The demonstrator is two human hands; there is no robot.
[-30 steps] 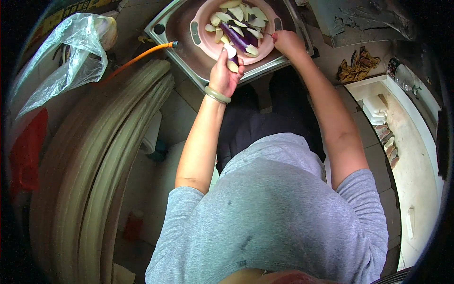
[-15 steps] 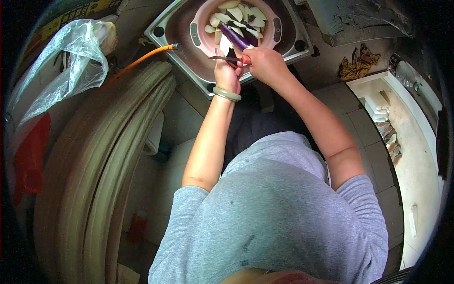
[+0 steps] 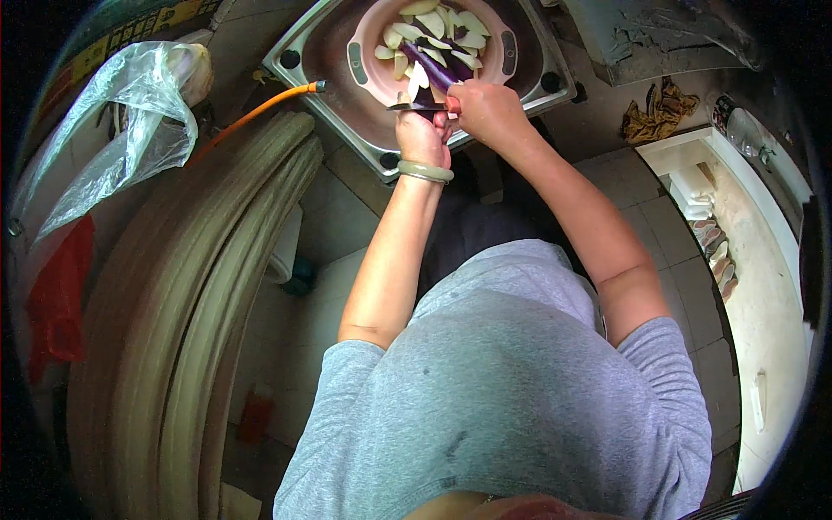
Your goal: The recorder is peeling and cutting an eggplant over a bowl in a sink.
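My right hand (image 3: 491, 113) is closed around the reddish-orange handle of a knife (image 3: 419, 107), whose dark blade points left across my left hand. My left hand (image 3: 421, 137), with a pale bangle at the wrist, is closed on a dark purple eggplant piece (image 3: 425, 95) at the blade. A white cut face shows just beyond it. Past both hands, a pink basin (image 3: 365, 76) with grey handle grips holds several pale eggplant slices (image 3: 430, 24) and a longer purple eggplant (image 3: 426, 66). The fingers of my left hand are partly hidden.
Beneath the basin is a metal sink (image 3: 334, 121). An orange hose (image 3: 269, 102) reaches its left edge. At left are a clear plastic bag (image 3: 130, 113), a large ribbed column (image 3: 195, 286) and a red bag (image 3: 61, 295). A crumpled brown cloth (image 3: 660, 111) and a white shelf (image 3: 763, 286) are at right.
My left hand has shifted slightly right and nearer to me. The knife blade now lies closer over the dark eggplant piece. My right hand has barely moved.
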